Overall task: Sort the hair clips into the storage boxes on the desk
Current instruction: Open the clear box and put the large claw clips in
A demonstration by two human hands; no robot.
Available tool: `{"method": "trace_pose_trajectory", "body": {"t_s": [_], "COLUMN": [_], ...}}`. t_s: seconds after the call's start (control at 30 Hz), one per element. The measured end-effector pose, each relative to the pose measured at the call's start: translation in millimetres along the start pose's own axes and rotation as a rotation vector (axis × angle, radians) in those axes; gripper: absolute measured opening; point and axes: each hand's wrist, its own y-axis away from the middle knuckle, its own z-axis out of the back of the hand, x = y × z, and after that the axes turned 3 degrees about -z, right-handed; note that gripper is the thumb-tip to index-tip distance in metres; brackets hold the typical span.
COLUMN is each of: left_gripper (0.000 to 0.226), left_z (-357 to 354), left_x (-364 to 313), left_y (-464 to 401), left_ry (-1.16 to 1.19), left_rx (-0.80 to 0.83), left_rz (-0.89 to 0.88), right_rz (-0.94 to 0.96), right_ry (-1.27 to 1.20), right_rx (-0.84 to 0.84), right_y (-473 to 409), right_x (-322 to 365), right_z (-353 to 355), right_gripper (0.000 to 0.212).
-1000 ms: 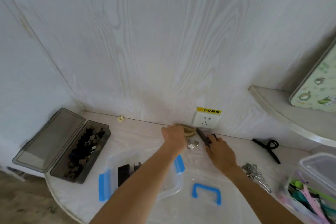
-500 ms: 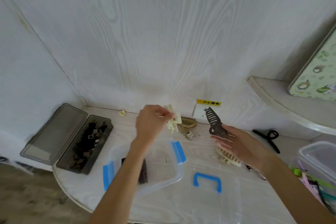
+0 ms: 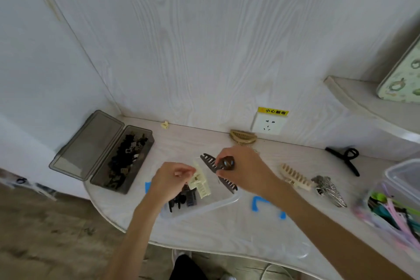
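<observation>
Since half a second earlier both hands had come down over the clear box [image 3: 223,206], each with its clip. At far left the smoky grey box [image 3: 120,163] lay open, its flat lid folded back, full of small dark clips. The left hand [image 3: 169,180] pinched a cream toothed claw clip [image 3: 200,180] above the clear, blue-latched plastic box, where black clips [image 3: 181,199] already lay. The right hand [image 3: 246,170] gripped a dark brown, long-toothed clip [image 3: 218,169] just beside it. Further right on the pale wood-grain desk [image 3: 227,229] lay a beige comb-toothed clip [image 3: 295,177], a silvery wire clip [image 3: 329,190], a black clip [image 3: 345,158], then a clear tub [image 3: 400,198] of colourful slim clips.
</observation>
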Motion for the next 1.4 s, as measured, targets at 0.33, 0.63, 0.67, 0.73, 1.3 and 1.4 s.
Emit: {"method": "trace_pose_trajectory", "body": {"t_s": [0.33,0.63,0.67,0.73,1.3,1.4], "left_gripper": [0.016,0.036,0.035,0.03,0.032,0.019], "left_z": [-32.3,-28.6,-23.3,-10.7,-120.0,-118.0], "left_x": [14.1,0.4,-3.2,-14.6,-95.7,-100.9], "left_y": [-22.8,-18.4,-18.4,-19.2,-123.6,-116.3], "left_ry": [-0.465,-0.801,-0.796,-0.739,-0.899,-0.975], "left_rx": [-0.147,-0.071,-0.065,-0.075,0.168,0.081], "left_rz": [-0.033,-0.133,-0.139,-0.196,-0.524,-0.577], "right_rz": [-0.074,0.105,0.131,0.217,-0.439,-0.446], "right_ry": [0.663,0.799,0.678,0.419,0.493,0.462], "right_rx": [0.135,0.191,0.157,0.017,0.042,0.034], "right_y": [-33.4,-29.6,-24.2,-10.5,21.3,19.6], "right_x": [19.4,11.2,8.2,-2.3,-202.8,-203.3], "right_z": [-66.0,-64.4,-55.7,-34.7,-21.9,-21.3], "right_gripper": [0.025,0.025,0.027,0.03,0.06,0.061]}}
